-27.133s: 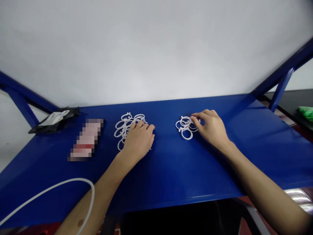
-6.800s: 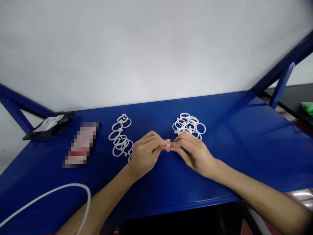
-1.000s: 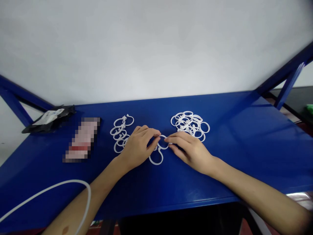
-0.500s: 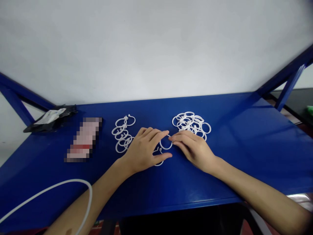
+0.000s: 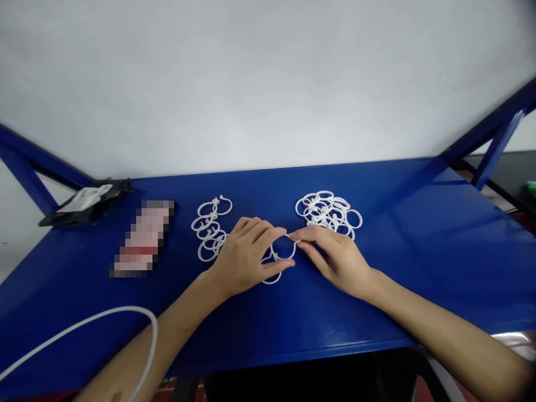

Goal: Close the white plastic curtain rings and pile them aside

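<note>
A thin white plastic ring lies between my two hands above the blue table. My left hand spans it, index fingertip at its upper edge and thumb at its lower edge. At the right side, where an end of the ring sticks out, my right hand pinches it with thumb and index finger. Just below, a second white ring shows partly under my left thumb. Several white rings, linked in a chain, lie left of my left hand, which covers some of them.
Beyond my right hand lies a pile of loose white rings. A phone-like slab, pixelated, and a black plastic package are at the left. A white cable loops over my left forearm. Blue frame bars stand at the table's sides.
The ring between my hands has shifted slightly left and down, and its pinched end now sticks out at my right fingertips. The left index finger has come down a little onto the ring.
</note>
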Available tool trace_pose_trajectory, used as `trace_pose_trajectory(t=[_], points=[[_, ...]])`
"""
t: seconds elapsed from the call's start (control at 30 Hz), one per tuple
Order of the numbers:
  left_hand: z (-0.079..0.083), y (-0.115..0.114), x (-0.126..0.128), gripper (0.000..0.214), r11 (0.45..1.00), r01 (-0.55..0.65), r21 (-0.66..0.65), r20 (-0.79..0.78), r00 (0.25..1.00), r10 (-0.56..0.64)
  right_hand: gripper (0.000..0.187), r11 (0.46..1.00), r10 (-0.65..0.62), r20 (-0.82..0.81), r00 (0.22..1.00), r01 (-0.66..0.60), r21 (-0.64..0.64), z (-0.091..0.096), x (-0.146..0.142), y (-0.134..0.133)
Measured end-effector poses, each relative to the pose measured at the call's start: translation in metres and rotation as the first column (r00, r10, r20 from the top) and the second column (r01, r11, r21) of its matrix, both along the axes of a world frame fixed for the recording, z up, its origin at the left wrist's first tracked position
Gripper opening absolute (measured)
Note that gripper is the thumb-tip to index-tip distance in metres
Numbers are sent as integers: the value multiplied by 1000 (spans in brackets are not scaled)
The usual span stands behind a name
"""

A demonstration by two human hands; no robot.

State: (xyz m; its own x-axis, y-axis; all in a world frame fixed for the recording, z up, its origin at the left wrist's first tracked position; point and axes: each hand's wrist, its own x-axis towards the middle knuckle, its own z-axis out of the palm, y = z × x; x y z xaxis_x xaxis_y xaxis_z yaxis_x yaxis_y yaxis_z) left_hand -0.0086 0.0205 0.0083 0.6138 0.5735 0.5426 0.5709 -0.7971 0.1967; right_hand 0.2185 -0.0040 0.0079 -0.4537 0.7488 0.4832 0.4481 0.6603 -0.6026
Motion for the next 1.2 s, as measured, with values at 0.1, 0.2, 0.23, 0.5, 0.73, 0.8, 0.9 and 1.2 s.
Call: trace_pose_trajectory(t=[0.1,0.2,0.23,0.5,0.73,0.8,0.9,1.2], points=[[0,0,0,37,1000,10,3,-3,1000,-10,21,1000,7,-6,1000,-7,-9,0,0,-1],[-1,0,0,37,999,31,8,3,1000,-31,22,1000,27,-15,1000,-27,-6,0,0,-1],[-1,0,0,37,999,41,10,8,999,-41,21,999,35,-15,999,-35,-3,0,0,-2],[-3,-1,1,38,995,95,-4,15,995,-95,12,998,60,-3,998,-60,-7,3,-2,-4],[1,1,-3,55,985,-5,-171,-91,996,-10,17,995,-79,23,997,78,56,7,10,5],[3,3,-6,63,971,-57,-231,-140,990,24,17,969,-229,30,973,225,104,11,20,12],[7,5,-10,69,952,-85,-292,-233,972,16,14,921,-378,31,925,373,115,15,35,24],[12,2,-12,97,911,-81,-405,-383,919,-89,10,950,-295,157,943,271,154,9,44,39]])
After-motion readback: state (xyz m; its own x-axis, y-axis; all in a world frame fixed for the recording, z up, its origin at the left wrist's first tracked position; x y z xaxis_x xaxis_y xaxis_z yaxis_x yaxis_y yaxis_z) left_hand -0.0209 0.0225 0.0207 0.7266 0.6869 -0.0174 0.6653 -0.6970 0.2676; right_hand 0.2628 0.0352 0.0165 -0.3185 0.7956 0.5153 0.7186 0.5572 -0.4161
